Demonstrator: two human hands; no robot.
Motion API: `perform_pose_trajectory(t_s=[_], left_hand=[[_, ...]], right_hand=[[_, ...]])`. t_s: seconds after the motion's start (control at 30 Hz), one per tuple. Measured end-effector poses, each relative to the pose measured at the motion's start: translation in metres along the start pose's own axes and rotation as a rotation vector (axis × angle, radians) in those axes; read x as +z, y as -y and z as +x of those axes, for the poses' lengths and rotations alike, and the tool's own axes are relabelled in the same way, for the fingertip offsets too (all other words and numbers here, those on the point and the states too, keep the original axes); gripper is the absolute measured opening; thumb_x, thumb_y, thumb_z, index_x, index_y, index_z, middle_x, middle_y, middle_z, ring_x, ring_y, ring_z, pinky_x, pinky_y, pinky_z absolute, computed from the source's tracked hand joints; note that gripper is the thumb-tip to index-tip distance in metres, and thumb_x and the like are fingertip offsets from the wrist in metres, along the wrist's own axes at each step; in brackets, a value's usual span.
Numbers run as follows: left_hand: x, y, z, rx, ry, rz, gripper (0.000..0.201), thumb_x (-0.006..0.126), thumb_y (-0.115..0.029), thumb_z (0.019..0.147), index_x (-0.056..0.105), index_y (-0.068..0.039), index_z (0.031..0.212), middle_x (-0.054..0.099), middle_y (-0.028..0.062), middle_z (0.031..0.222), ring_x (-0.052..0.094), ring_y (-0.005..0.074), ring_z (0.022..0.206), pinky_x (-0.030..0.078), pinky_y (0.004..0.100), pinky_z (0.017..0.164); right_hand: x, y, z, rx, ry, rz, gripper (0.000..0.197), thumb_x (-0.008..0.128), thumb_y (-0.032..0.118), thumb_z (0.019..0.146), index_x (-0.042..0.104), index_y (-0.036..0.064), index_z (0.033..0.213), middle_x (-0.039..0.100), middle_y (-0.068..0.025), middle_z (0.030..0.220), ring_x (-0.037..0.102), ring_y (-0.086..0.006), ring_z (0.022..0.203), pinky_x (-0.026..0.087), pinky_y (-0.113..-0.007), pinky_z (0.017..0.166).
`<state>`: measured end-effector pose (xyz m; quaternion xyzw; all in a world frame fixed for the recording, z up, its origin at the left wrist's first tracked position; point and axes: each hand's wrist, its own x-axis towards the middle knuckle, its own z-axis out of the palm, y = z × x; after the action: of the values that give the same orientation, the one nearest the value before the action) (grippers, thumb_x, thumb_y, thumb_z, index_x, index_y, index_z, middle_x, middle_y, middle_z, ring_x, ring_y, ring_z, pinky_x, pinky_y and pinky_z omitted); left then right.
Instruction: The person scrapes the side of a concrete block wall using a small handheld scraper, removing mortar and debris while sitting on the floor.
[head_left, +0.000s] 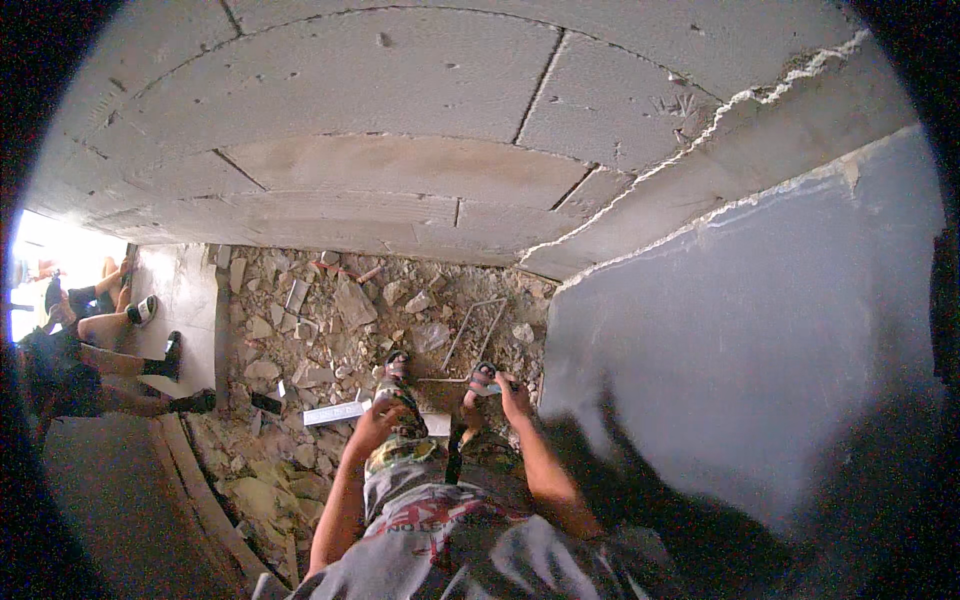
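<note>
My left hand (377, 424) is in front of my left thigh, over my camouflage trousers (410, 408). Its fingers are curled; anything inside them is too small to tell. Farther right, my right hand (515, 402) hangs beside my right leg with its fingers closed. A small dark shape shows at its fingertips, but I cannot make out what it is. Near my left hand, a long white strip (333, 414) lies on the rubble. My feet, in sandals (481, 376), stand among the debris, close to a thin bent metal frame (474, 335).
Broken stones (355, 302) cover the floor. A pale block wall (400, 80) rises ahead; a grey-blue wall (720, 350) stands on the right, with a jagged crack (715, 125) above it. At the left, several people's legs (125, 360) show by a light slab (178, 300).
</note>
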<state>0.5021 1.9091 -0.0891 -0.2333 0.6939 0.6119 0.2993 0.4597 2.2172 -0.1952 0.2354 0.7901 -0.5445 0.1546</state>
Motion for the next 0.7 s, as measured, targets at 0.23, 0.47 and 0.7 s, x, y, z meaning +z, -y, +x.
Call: perform_pose_trajectory(t_s=[0.23, 0.47, 0.7], left_hand=[[0.065, 0.018, -0.006, 0.068, 0.195, -0.026, 0.032, 0.059, -0.029, 0.087, 0.059, -0.001, 0.102, 0.063, 0.0091, 0.097, 0.057, 0.0173, 0.092, 0.045, 0.031, 0.082], [0.047, 0.043, 0.079, -0.004, 0.159, 0.06, 0.015, 0.056, -0.014, 0.087, 0.059, -0.002, 0.094, 0.06, 0.0056, 0.089, 0.057, 0.0149, 0.082, 0.046, 0.0305, 0.077], [0.026, 0.092, 0.19, 0.21, 0.118, 0.474, 0.037, 0.062, -0.025, 0.083, 0.052, 0.0, 0.108, 0.062, 0.0129, 0.088, 0.06, 0.0194, 0.081, 0.048, 0.0332, 0.07]], right_hand=[[-0.083, -0.108, 0.02, 0.588, 0.066, 0.415, 0.05, 0.058, 0.053, 0.081, 0.06, 0.0027, 0.087, 0.055, -0.006, 0.059, 0.052, -0.0148, 0.047, 0.043, -0.029, 0.048], [-0.079, -0.103, 0.005, 0.608, 0.067, 0.561, 0.031, 0.069, 0.031, 0.079, 0.06, 0.0068, 0.097, 0.06, -0.0055, 0.079, 0.055, -0.0163, 0.057, 0.048, -0.029, 0.051], [0.01, -0.148, 0.059, 0.49, 0.149, 0.797, 0.025, 0.074, 0.022, 0.073, 0.063, 0.006, 0.088, 0.057, -0.0031, 0.073, 0.05, -0.0135, 0.055, 0.042, -0.027, 0.049]])
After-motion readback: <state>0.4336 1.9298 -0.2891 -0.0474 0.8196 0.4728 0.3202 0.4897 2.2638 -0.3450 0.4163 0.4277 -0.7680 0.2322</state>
